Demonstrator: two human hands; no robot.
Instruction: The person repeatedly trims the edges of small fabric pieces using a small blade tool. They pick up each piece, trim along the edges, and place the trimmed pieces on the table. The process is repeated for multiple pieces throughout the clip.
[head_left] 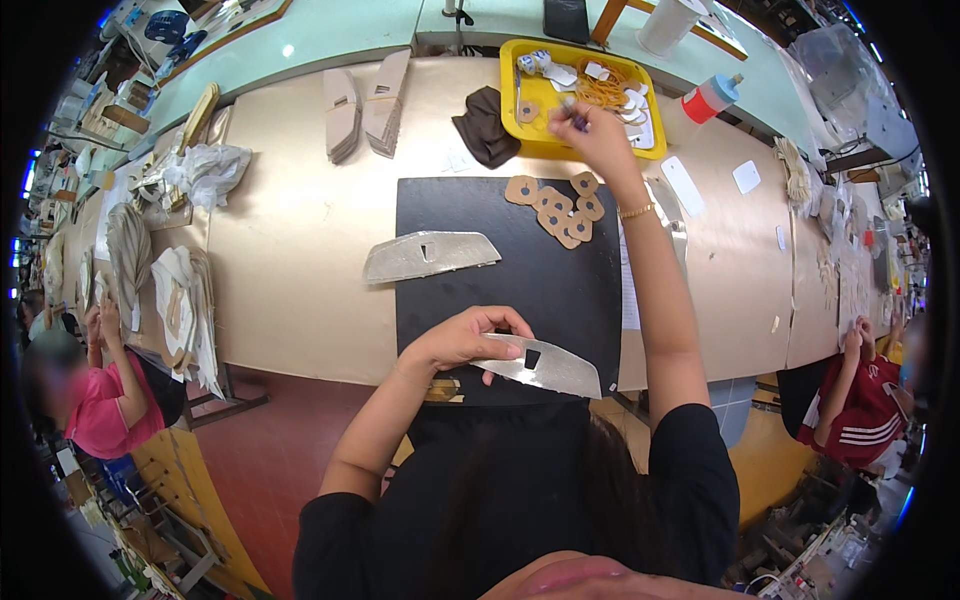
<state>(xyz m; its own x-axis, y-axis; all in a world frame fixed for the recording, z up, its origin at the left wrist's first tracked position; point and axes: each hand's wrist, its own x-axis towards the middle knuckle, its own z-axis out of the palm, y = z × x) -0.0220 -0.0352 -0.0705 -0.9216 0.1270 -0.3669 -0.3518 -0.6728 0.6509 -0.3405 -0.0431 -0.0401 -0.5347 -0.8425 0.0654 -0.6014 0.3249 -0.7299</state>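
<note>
My left hand grips a silvery curved panel with a small cut-out window, thumb on top, near the front edge of a black mat. A matching silvery panel lies flat farther off, partly over the mat's left edge. My right hand is stretched out over the front of a yellow tray, its fingers pinched together; what they hold, if anything, is too small to make out. Several tan cardboard pieces with dark centres lie grouped at the back of the mat.
Rubber bands and white tags sit in the tray. Left of it are a dark cloth and stacked beige panels; right, a red-and-white bottle. People sit at the far left and far right.
</note>
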